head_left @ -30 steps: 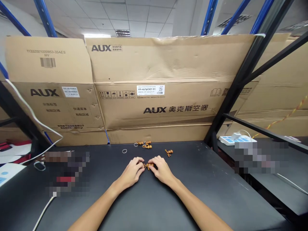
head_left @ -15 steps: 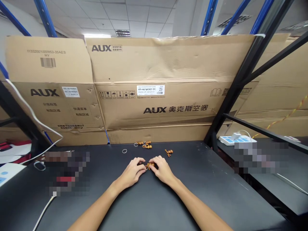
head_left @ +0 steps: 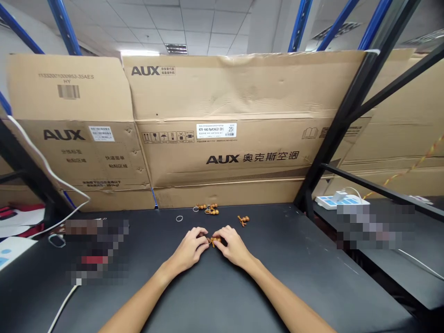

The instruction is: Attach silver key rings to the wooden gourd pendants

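Close together over the black tabletop point(head_left: 222, 296), my two hands work on a small brown gourd-shaped pendant point(head_left: 214, 241). My right hand point(head_left: 231, 244) has the pendant's body pinched between thumb and fingers. At its left end, my left hand point(head_left: 193, 245) closes thumb and fingertips on the end with the ring, most of which the fingers hide. Beyond the hands lie several similar gourd pendants point(head_left: 212, 212) with metal rings. Another gourd pendant point(head_left: 244, 219) rests to the right, and a loose metal ring point(head_left: 179, 218) lies to the left.
Large cardboard sheets point(head_left: 222, 97) stand along the back edge. A black metal post point(head_left: 333, 129) rises at the right. On the left are a white cable point(head_left: 62, 305), a blurred-out item point(head_left: 97, 249) and a white power strip point(head_left: 17, 249). Another power strip point(head_left: 326, 202) lies beyond the post.
My hands have shifted very slightly left with the pendant. More of its cord end shows between the fingertips now, and less of its ring. The other pendants and the loose ring stay put.
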`<state>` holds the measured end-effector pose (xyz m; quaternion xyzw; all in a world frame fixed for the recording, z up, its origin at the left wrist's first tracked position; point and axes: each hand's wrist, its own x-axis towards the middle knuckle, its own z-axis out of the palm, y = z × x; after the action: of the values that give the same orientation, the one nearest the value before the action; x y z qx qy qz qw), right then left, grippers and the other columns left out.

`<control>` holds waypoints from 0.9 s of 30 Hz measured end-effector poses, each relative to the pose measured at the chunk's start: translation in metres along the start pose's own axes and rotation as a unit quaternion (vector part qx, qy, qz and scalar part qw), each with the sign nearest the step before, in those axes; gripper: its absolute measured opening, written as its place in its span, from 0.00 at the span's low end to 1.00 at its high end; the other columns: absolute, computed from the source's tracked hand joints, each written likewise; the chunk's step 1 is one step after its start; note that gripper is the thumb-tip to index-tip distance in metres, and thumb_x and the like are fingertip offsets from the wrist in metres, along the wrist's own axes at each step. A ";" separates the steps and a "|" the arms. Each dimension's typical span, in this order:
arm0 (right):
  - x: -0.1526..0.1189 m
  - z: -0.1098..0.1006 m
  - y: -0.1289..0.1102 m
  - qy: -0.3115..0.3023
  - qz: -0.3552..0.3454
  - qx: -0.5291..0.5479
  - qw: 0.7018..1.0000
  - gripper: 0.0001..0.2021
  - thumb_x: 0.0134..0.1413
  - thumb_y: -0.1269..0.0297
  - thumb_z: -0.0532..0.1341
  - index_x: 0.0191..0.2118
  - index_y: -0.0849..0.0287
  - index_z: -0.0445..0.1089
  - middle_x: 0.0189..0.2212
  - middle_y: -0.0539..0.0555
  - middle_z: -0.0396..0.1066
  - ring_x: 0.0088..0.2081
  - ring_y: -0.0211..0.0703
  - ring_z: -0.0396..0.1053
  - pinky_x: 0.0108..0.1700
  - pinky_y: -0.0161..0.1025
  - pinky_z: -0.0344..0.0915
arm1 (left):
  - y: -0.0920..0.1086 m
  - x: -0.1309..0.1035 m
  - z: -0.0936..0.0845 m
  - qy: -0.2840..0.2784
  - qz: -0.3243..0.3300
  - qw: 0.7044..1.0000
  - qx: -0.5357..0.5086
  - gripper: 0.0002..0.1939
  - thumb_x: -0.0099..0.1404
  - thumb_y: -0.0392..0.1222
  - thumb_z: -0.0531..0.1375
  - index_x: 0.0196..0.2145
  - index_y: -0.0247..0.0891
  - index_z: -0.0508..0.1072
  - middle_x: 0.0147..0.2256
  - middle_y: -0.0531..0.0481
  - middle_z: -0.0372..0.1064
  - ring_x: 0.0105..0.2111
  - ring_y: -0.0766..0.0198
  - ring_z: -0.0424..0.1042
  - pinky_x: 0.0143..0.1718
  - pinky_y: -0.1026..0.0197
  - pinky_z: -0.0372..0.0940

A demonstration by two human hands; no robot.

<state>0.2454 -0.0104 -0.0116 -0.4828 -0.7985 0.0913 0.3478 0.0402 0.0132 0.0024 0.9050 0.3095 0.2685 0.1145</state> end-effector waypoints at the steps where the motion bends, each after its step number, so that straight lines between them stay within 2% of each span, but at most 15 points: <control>1: 0.000 0.000 0.001 0.005 0.012 -0.007 1.000 0.03 0.57 0.67 0.60 0.38 0.55 0.70 0.34 0.52 0.72 0.38 0.44 0.66 0.41 0.41 0.61 | 0.000 0.000 0.000 -0.008 0.009 1.000 0.002 0.11 0.68 0.39 0.52 0.34 0.41 0.73 0.47 0.46 0.65 0.43 0.58 0.65 0.46 0.53 0.62; 5: 0.001 0.000 0.004 0.008 0.031 -0.012 0.999 0.03 0.57 0.66 0.60 0.37 0.55 0.70 0.34 0.52 0.72 0.38 0.45 0.66 0.40 0.42 0.61 | 0.002 0.001 -0.001 -0.026 0.021 0.999 0.014 0.09 0.68 0.39 0.53 0.34 0.42 0.73 0.48 0.48 0.65 0.42 0.59 0.65 0.45 0.54 0.62; 8: 0.001 -0.002 0.004 0.004 0.020 -0.007 1.000 0.03 0.57 0.66 0.60 0.38 0.55 0.69 0.35 0.52 0.71 0.39 0.46 0.65 0.41 0.42 0.61 | 0.001 0.000 -0.001 -0.010 -0.005 1.000 0.020 0.08 0.68 0.39 0.52 0.33 0.42 0.71 0.45 0.48 0.66 0.43 0.58 0.66 0.45 0.53 0.61; 11: 0.001 -0.003 0.002 0.027 0.011 -0.015 0.999 0.05 0.56 0.65 0.61 0.39 0.56 0.68 0.38 0.54 0.70 0.40 0.46 0.65 0.43 0.43 0.61 | 0.002 0.000 -0.001 0.015 -0.029 0.999 0.025 0.04 0.66 0.39 0.54 0.35 0.41 0.69 0.43 0.47 0.65 0.42 0.57 0.66 0.44 0.53 0.61; 13: 0.001 -0.004 0.000 0.035 0.015 -0.025 0.999 0.02 0.56 0.65 0.61 0.34 0.56 0.68 0.34 0.53 0.69 0.37 0.45 0.65 0.42 0.42 0.61 | 0.004 0.000 0.000 0.026 -0.041 0.998 0.037 0.03 0.65 0.40 0.55 0.36 0.40 0.68 0.40 0.47 0.66 0.39 0.58 0.67 0.42 0.54 0.62; 15: 0.001 -0.004 -0.003 0.009 0.018 -0.035 0.999 0.07 0.57 0.66 0.59 0.28 0.57 0.66 0.27 0.51 0.68 0.32 0.42 0.65 0.38 0.39 0.61 | 0.007 0.000 0.000 0.014 -0.036 0.998 0.053 0.04 0.65 0.41 0.55 0.34 0.40 0.68 0.35 0.49 0.66 0.35 0.59 0.67 0.39 0.55 0.62; 17: 0.001 -0.004 -0.005 -0.025 0.009 -0.047 0.999 0.08 0.57 0.66 0.59 0.26 0.57 0.67 0.25 0.50 0.68 0.31 0.42 0.65 0.36 0.39 0.61 | 0.009 0.000 0.001 -0.007 -0.021 0.997 0.070 0.06 0.67 0.42 0.54 0.34 0.40 0.69 0.34 0.49 0.67 0.35 0.58 0.67 0.39 0.55 0.62; 19: 0.000 -0.004 -0.005 -0.031 0.001 -0.065 0.997 0.03 0.56 0.64 0.60 0.34 0.56 0.70 0.32 0.53 0.72 0.38 0.45 0.67 0.41 0.41 0.62 | 0.008 -0.001 0.002 -0.010 -0.017 0.996 0.086 0.08 0.68 0.43 0.53 0.40 0.41 0.70 0.40 0.47 0.69 0.40 0.56 0.67 0.42 0.53 0.62; 22: -0.001 -0.002 0.001 -0.020 0.017 -0.090 0.996 0.15 0.58 0.58 0.58 0.50 0.55 0.68 0.51 0.59 0.68 0.52 0.51 0.63 0.53 0.49 0.59 | -0.001 -0.002 0.006 0.003 -0.040 0.993 0.112 0.17 0.68 0.47 0.53 0.53 0.40 0.66 0.52 0.43 0.65 0.52 0.52 0.63 0.52 0.48 0.58; 24: -0.002 0.000 0.006 -0.047 0.037 -0.101 0.993 0.20 0.60 0.55 0.56 0.54 0.57 0.66 0.57 0.60 0.62 0.58 0.53 0.58 0.59 0.52 0.54 | -0.008 -0.004 0.010 -0.008 -0.050 0.991 0.124 0.21 0.68 0.49 0.51 0.56 0.40 0.65 0.56 0.43 0.62 0.56 0.52 0.60 0.56 0.48 0.56; 27: -0.003 0.002 0.010 -0.075 0.054 -0.102 0.990 0.23 0.60 0.52 0.54 0.57 0.58 0.63 0.60 0.60 0.58 0.62 0.54 0.52 0.63 0.53 0.48 | -0.015 -0.007 0.014 -0.012 -0.058 0.990 0.125 0.22 0.69 0.51 0.51 0.57 0.40 0.64 0.57 0.43 0.61 0.57 0.52 0.60 0.58 0.48 0.55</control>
<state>0.2526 -0.0070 -0.0190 -0.5499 -0.8004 0.0639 0.2299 0.0364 0.0199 -0.0174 0.8957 0.3916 0.2096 0.0198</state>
